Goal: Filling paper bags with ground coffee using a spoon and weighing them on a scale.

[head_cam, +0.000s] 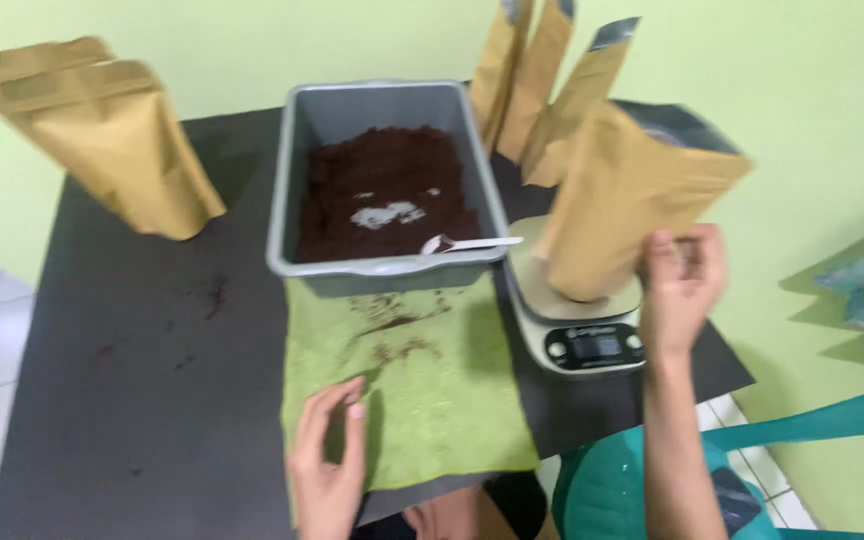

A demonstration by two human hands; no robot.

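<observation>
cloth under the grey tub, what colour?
Green cloth, speckled with dark brown powder spills; head view.

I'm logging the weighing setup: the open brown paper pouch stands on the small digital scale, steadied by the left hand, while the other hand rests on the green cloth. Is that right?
Not quite. The head view shows the right hand steadying the open brown paper pouch on the small digital scale; the left hand is the one resting on the green cloth.

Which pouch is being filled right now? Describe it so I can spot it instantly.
Find the grey tub of dark powder; right of it sits a small scale. The kraft pouch standing open on it, steadied by the right hand, is the only one on the scale.
</observation>
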